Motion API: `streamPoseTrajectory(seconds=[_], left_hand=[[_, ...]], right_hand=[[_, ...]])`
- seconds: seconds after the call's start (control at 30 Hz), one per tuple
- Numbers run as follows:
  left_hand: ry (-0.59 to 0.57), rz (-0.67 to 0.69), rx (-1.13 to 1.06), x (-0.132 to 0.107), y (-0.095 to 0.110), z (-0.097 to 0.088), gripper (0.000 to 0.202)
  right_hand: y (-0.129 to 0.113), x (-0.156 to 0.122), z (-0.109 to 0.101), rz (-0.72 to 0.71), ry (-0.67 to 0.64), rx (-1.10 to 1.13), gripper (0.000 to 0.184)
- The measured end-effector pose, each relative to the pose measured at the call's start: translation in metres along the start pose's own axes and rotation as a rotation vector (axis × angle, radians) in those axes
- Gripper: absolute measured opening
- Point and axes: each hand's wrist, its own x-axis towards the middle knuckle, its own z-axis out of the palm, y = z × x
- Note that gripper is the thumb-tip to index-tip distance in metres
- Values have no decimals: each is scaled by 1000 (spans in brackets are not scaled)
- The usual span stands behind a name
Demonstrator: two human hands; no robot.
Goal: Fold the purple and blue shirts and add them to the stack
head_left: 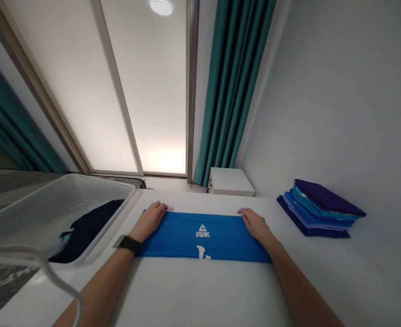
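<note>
A bright blue garment with a white PEAK logo lies folded into a long strip across the white table. My left hand rests on its left end, fingers curled over the far edge. My right hand lies on the right end, fingers also bent over the far edge. A black watch sits on my left wrist.
A clear plastic bin at the left holds dark blue clothes. A stack of folded blue and purple garments sits at the right by the wall. A small white cabinet and teal curtains stand behind the table.
</note>
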Motion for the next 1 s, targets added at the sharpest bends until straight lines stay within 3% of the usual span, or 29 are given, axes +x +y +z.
streamPoseTrajectory(seconds=[0.13, 0.27, 0.4, 0.5, 0.63, 0.83, 1.0], left_hand=[[15, 12, 194, -1, 16, -10, 27], [71, 114, 264, -6, 60, -12, 34], [6, 300, 178, -16, 104, 12, 42], [-38, 321, 146, -22, 112, 32, 50], [-67, 301, 148, -24, 105, 42, 54], [-56, 312, 150, -23, 103, 42, 54], [-65, 309, 153, -23, 103, 42, 55]], right_hand=[[-11, -1, -11, 15, 12, -129, 37], [-50, -7, -17, -38, 67, -242, 40], [-98, -21, 1, -185, 47, -157, 48], [-115, -30, 18, -215, -30, -134, 55], [-113, -31, 25, -203, -101, -116, 63], [-103, -30, 20, -211, -104, -81, 64], [-74, -34, 7, -203, -118, -86, 59]])
